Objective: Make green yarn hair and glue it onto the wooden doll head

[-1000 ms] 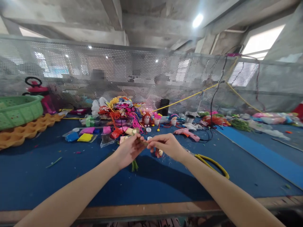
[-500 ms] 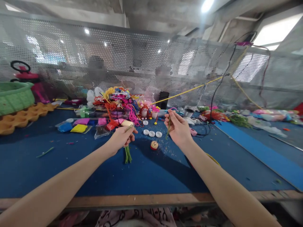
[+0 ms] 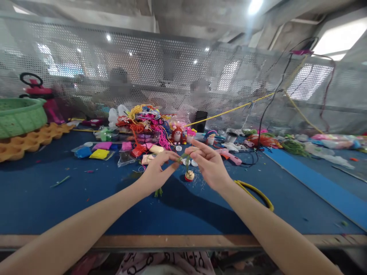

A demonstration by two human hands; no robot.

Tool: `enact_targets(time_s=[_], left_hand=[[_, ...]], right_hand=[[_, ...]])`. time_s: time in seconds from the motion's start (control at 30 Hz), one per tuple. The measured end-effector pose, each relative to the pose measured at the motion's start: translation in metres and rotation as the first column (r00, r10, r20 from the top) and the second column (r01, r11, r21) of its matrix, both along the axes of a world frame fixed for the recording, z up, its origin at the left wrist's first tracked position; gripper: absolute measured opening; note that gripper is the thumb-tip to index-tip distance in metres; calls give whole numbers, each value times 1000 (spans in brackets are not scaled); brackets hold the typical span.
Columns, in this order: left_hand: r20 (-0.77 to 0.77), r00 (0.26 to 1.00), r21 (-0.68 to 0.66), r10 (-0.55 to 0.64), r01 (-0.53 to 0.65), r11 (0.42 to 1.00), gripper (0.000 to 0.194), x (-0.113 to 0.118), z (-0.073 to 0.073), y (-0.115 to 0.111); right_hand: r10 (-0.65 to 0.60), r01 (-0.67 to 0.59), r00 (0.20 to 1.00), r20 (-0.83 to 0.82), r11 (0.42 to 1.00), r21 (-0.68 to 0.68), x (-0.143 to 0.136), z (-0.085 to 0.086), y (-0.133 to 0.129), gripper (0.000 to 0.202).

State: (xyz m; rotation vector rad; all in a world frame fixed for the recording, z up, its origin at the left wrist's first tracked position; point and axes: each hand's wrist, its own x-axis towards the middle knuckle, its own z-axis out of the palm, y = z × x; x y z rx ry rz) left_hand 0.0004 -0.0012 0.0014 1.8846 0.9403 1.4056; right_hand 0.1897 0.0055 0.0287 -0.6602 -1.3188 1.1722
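Observation:
My left hand (image 3: 160, 170) pinches one end of a short length of green yarn (image 3: 187, 160) between thumb and fingertips. Opposite it, my right hand (image 3: 210, 164) has the same yarn pinched, and a loose piece dangles between the two. Just below sits a small round doll head (image 3: 189, 176) with a cream face and a red base. Under my left wrist shows the end of a green yarn bundle (image 3: 158, 192); the rest is hidden by the hand. White round caps (image 3: 186, 162) stand behind the fingers, partly covered.
Behind lie a heap of coloured yarn (image 3: 146, 120), clay packets (image 3: 99, 154) and finished dolls (image 3: 177, 135). A pink glue gun (image 3: 232, 157) and a yellow loop (image 3: 255, 189) are at right. An egg tray (image 3: 31, 142) and green basket (image 3: 21, 118) stand left.
My hands have come together from apart, meeting over the doll head. The green yarn from my right hand now runs to my left fingertips. The left hand has moved right and covers more of the bundle.

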Motion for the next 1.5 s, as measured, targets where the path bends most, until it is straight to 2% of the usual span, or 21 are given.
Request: enact_targets(time_s=[0.1,0.17,0.23,0.33,0.4,0.43,0.47,0.5,0.53,0.6,0.63,0.77,0.87,0.93,1.1,1.27,1.5], left_hand=[[-43,999,-91,7,-11,996,11,4,-5,-1],[-124,992,-141,17,-34,989,17,2,-12,5],[-243,969,-86,46,-68,994,26,-2,-18,11],[-357,911,107,205,-178,978,29,-8,-20,14],[-328,908,145,260,-223,964,23,-9,-16,10],[-287,933,108,218,-195,975,21,-9,-13,6],[-229,965,35,124,-120,992,21,-7,-10,3],[-153,988,-75,-19,7,997,24,-5,-7,-1],[-38,991,-162,-128,120,980,28,-2,-6,-4],[101,964,-288,-247,266,920,39,3,-5,-9],[130,957,-324,-258,287,902,41,5,-5,-10],[111,973,-358,-204,231,905,29,7,-5,-12],[170,970,-375,-171,224,899,28,6,-2,-14],[200,967,-387,-157,225,894,25,6,0,-16],[149,980,-396,-129,179,901,27,8,1,-18],[235,958,-395,-163,247,885,26,8,0,-18],[307,936,-413,-173,295,862,26,7,-3,-17]], right_hand=[[24,-24,1000,-15,999,-24,-2,-3,0,39],[20,-22,999,-36,999,-46,-2,-4,1,37],[15,-18,999,-47,998,-58,-2,-5,2,36],[27,-30,998,-63,998,-54,-3,-5,2,33],[29,-32,997,-68,998,-46,-4,-6,1,32],[22,-24,998,-60,999,-36,-4,-7,0,32],[8,-9,999,-43,1000,-20,-5,-7,-1,31],[-9,9,1000,-14,1000,1,-5,-8,-3,29],[-28,27,999,24,999,26,-5,-9,-4,28],[-64,56,992,110,996,72,-5,-11,-6,27],[-76,64,986,147,994,86,-5,-11,-7,27],[-95,76,975,201,992,101,-5,-13,-7,32],[-91,74,976,200,993,90,-5,-14,-6,33],[-76,63,974,212,996,68,-5,-14,-6,33],[-16,20,980,198,1000,-17,-6,-17,-7,39],[63,-52,987,149,996,-72,-6,-18,-7,43],[47,-31,980,191,996,-87,-8,-17,-9,43]])
